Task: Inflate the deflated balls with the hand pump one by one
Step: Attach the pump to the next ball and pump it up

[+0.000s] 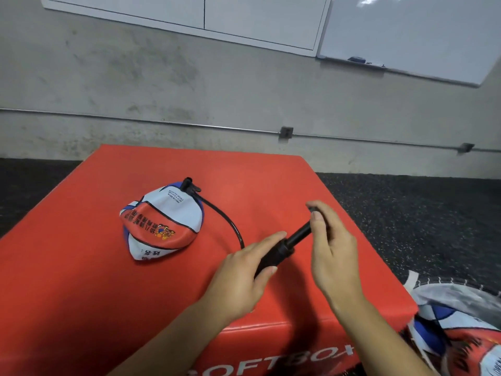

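A crumpled, deflated ball point(162, 223) in red, white and blue lies on the red soft box point(81, 267). A black hose point(227, 221) runs from a nozzle stuck in the ball's top to a black hand pump point(284, 248). My left hand point(244, 275) grips the pump's barrel. My right hand point(330, 240) holds the pump's handle, and a short length of the rod shows between the two hands.
At the lower right, beside the box, a mesh bag point(461, 299) holds more deflated balls point(466, 346). Dark speckled floor surrounds the box. A concrete wall with a whiteboard point(406, 31) stands behind.
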The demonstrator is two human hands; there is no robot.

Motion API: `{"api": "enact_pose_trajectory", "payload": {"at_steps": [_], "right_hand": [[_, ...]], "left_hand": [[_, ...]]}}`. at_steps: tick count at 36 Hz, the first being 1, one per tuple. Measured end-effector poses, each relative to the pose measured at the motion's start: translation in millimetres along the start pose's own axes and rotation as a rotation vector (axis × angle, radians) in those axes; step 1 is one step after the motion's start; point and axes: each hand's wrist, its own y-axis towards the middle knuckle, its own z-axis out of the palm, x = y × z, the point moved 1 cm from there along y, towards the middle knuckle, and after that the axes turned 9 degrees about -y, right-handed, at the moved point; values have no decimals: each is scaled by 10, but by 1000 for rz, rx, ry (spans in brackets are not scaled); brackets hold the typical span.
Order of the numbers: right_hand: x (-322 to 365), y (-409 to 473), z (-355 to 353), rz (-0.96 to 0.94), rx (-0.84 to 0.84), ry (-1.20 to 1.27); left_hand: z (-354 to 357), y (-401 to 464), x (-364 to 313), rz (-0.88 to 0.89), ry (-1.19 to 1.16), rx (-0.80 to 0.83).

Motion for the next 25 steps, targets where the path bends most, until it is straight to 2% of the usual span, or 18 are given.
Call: {"api": "enact_pose_trajectory", "payload": {"at_steps": [9, 15, 18, 23, 25], "right_hand": [[-98, -227, 166, 27, 163, -123], [-26, -195, 17, -92, 195, -286], [-10, -117, -152, -94, 128, -261], [-73, 153, -629, 18, -143, -89], [-69, 165, -700, 36, -187, -52]], "left_hand": [[43, 32, 22, -12, 17, -4], [34, -17, -18, -13, 7, -40], [52, -31, -54, 6, 31, -37], [76, -65, -100, 8, 47, 8], [82, -67, -91, 19, 44, 29]]}}
